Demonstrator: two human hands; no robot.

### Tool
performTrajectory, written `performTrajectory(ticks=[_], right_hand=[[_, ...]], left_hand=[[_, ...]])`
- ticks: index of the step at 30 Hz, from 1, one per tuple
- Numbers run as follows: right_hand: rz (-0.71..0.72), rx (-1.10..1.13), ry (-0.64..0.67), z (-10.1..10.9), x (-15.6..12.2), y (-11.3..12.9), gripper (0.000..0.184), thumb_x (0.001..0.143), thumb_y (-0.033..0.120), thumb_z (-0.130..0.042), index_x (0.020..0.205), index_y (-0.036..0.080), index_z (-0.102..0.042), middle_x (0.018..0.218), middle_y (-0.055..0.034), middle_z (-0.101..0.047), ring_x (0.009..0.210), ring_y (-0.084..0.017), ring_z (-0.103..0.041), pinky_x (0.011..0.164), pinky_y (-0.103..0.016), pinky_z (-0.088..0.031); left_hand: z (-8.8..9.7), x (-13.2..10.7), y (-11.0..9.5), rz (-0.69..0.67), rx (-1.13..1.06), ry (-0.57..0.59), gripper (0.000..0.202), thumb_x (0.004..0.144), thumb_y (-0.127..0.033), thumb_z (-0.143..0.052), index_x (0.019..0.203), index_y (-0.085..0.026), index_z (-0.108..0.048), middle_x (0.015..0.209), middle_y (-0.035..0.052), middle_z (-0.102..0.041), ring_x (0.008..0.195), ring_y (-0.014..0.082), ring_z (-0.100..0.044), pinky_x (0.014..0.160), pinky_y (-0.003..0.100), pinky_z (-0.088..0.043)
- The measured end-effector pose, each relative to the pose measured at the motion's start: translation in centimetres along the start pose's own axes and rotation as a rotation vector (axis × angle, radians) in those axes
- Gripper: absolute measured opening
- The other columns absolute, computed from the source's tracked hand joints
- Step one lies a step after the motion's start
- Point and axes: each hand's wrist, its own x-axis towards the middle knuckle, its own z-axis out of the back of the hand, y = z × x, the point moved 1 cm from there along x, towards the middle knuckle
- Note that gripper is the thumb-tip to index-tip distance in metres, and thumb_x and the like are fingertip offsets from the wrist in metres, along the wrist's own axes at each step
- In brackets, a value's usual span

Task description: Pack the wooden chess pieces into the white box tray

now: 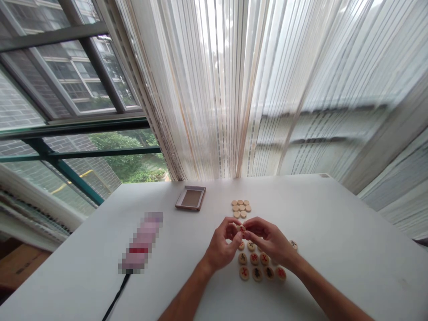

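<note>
My left hand (pixel 223 246) and my right hand (pixel 269 240) meet above the white table (pixel 334 232), fingers pinched together on one round wooden chess piece (pixel 240 228) between them. Under and in front of my hands lie several wooden chess pieces (pixel 257 263) face up, marked in red or black. A little farther away sits a tight cluster of plain face-down pieces (pixel 241 208).
A small open flat box (pixel 190 198) lies at the far left of the pieces. A blurred pink object (pixel 142 243) with a black cable (pixel 115 301) rests on the left of the table. Striped sheer curtains (pixel 254 89) and a window stand behind the table.
</note>
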Motion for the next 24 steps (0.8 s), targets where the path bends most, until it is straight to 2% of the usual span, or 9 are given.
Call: performTrajectory(ticks=[6,11,17,24], right_hand=[[0.003,-0.024,0.027,-0.3,0.0,0.4,0.020,0.092,0.036,-0.068,0.105,0.020,-0.068,0.100,-0.0054,-0.075,0.094,-0.020,-0.072,0.086,-0.033,-0.059],[0.016,-0.016,0.020,-0.2,0.0,0.1,0.020,0.093,0.035,-0.067,0.108,0.021,-0.065,0.102,-0.0051,-0.074,0.097,-0.021,-0.072,0.089,-0.035,-0.058],[0.032,-0.040,0.023,0.1,0.1,-0.3,0.020,0.094,0.034,-0.066,0.109,0.021,-0.064,0.103,-0.0050,-0.074,0.098,-0.021,-0.072,0.088,-0.035,-0.058],[0.112,-0.243,0.000,-0.3,-0.2,-0.2,0.016,0.095,0.031,-0.063,0.108,0.023,-0.067,0.098,-0.0030,-0.074,0.092,-0.018,-0.071,0.084,-0.032,-0.058]], left_hand=[[-0.1,0.3,0.4,0.040,-0.007,-0.031,0.026,0.097,-0.044,-0.056,0.100,-0.018,-0.055,0.066,-0.0040,-0.057,0.055,0.0079,-0.055,0.052,0.017,-0.044],[0.1,0.2,0.9,0.009,-0.031,-0.004,0.027,0.098,-0.043,-0.053,0.106,-0.017,-0.055,0.068,-0.0034,-0.056,0.057,0.0089,-0.057,0.055,0.018,-0.046],[0.2,0.1,0.7,-0.009,-0.012,0.026,0.026,0.096,-0.039,-0.058,0.110,-0.017,-0.055,0.071,-0.0035,-0.055,0.059,0.0090,-0.059,0.057,0.019,-0.048],[0.2,0.4,1.0,0.037,0.070,-0.013,0.025,0.098,-0.043,-0.055,0.100,-0.018,-0.054,0.061,-0.0059,-0.053,0.052,0.0080,-0.053,0.050,0.017,-0.040]])
